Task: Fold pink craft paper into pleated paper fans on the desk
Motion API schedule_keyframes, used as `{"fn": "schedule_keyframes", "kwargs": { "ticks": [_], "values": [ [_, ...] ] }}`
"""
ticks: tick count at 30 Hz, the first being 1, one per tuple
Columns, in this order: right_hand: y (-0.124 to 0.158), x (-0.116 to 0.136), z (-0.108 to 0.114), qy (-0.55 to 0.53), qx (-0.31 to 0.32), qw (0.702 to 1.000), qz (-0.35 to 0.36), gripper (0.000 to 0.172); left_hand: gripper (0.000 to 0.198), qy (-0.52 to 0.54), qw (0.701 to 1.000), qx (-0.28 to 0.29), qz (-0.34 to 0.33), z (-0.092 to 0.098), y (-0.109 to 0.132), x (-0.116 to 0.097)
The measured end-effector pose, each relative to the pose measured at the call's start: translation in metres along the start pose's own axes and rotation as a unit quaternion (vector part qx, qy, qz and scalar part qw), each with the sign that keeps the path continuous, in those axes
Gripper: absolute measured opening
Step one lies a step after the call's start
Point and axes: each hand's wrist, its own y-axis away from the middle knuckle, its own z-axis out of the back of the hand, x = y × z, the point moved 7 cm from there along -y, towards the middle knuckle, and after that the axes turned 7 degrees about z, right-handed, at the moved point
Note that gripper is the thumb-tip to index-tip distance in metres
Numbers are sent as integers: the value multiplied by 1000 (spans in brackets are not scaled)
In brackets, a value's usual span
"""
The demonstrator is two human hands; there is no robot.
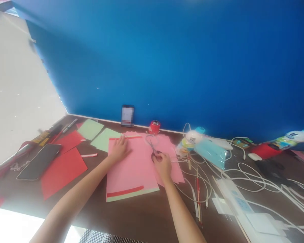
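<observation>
My left hand (120,148) lies with its fingers stretched out on the upper part of a pink paper sheet (133,165). A red strip (124,191) and a light green strip (134,196) run along the sheet's lower edge, and another red strip crosses its top. In my right hand (163,165), a pair of scissors (152,146) is gripped by the dark handles, pointing away from me over the paper. More pink sheets (176,165) fan out beneath, to the right. The image is somewhat blurred.
Red sheets (66,172), green sheets (91,129) and a dark phone (39,162) lie on the left. A red tape roll (154,127) and upright phone (127,115) stand behind. Right are a bottle (188,141), tissue pack (212,152), cables and power strip (234,195).
</observation>
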Motion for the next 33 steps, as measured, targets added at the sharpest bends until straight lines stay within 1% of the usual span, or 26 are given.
{"fn": "schedule_keyframes", "kwargs": {
  "ticks": [2, 3, 4, 5, 6, 7, 9, 11, 12, 14, 15, 16, 17, 18, 19, 21, 23, 24, 25, 26, 27, 28, 29, 31, 32, 33],
  "values": [
    [-1, -1, 3, -30, -22, 999, 2, 18, 45, -33, 999, -16, 6, 20, 9, 17],
    [-1, -2, 4, -46, -33, 998, -1, 18, 45, -52, 998, -14, 32, 29, 18, 31],
    [-1, -3, 5, -58, -44, 997, -5, 18, 47, -72, 994, -1, 84, 36, 29, 51],
    [-1, -2, 6, -66, -52, 996, -7, 18, 47, -87, 988, 30, 121, 40, 43, 68],
    [-1, -1, 6, -68, -56, 996, -4, 18, 48, -97, 984, 58, 141, 41, 56, 82],
    [-2, 1, 6, -67, -57, 996, 1, 17, 47, -102, 981, 73, 149, 43, 67, 93],
    [-2, 6, 5, -60, -49, 997, 14, 19, 46, -115, 977, 94, 156, 41, 83, 106],
    [-2, 7, 3, -55, -35, 998, 11, 23, 44, -128, 973, 103, 162, 37, 90, 112],
    [-1, 6, 3, -52, -29, 998, 5, 24, 43, -128, 973, 97, 164, 36, 90, 112],
    [-1, 3, 1, -51, -21, 998, -5, 25, 38, -87, 980, 55, 171, 40, 87, 109],
    [-1, 2, 1, -55, -17, 998, -7, 26, 33, -34, 983, 22, 177, 45, 84, 106],
    [-1, 1, 1, -62, -14, 998, -7, 26, 28, 43, 982, -11, 185, 50, 82, 101],
    [-1, 1, 1, -68, -12, 998, -6, 26, 23, 141, 970, -42, 195, 54, 80, 95],
    [0, 2, 2, -72, -15, 997, -4, 25, 19, 261, 942, -60, 203, 56, 78, 88],
    [0, 4, 4, -72, -24, 997, 1, 25, 19, 384, 900, -53, 198, 54, 74, 76],
    [3, 16, 8, -74, -42, 996, 34, 24, 27, 585, 793, -1, 172, 44, 63, 45],
    [8, 38, 7, -92, -19, 990, 107, 24, 34, 716, 679, 44, 154, 29, 52, 14],
    [12, 52, 3, -108, 19, 982, 153, 27, 35, 763, 626, 74, 142, 20, 46, 0],
    [18, 65, -4, -119, 64, 971, 196, 33, 35, 797, 581, 92, 133, 11, 42, -11],
    [23, 76, -9, -124, 94, 962, 225, 40, 34, 817, 551, 118, 123, 2, 38, -21],
    [27, 84, -13, -124, 115, 955, 246, 45, 31, 828, 530, 141, 117, -7, 36, -28],
    [31, 89, -17, -122, 120, 950, 263, 44, 28, 835, 515, 162, 108, -14, 35, -33],
    [32, 92, -19, -117, 114, 948, 274, 38, 26, 840, 502, 181, 97, -19, 35, -37],
    [33, 94, -18, -88, 77, 947, 300, 20, 24, 847, 486, 199, 82, -24, 37, -39],
    [33, 94, -16, -63, 50, 945, 316, 16, 23, 849, 482, 202, 78, -24, 38, -39],
    [33, 93, -12, -31, 21, 942, 334, 15, 23, 850, 479, 204, 78, -24, 40, -38]
  ]
}}
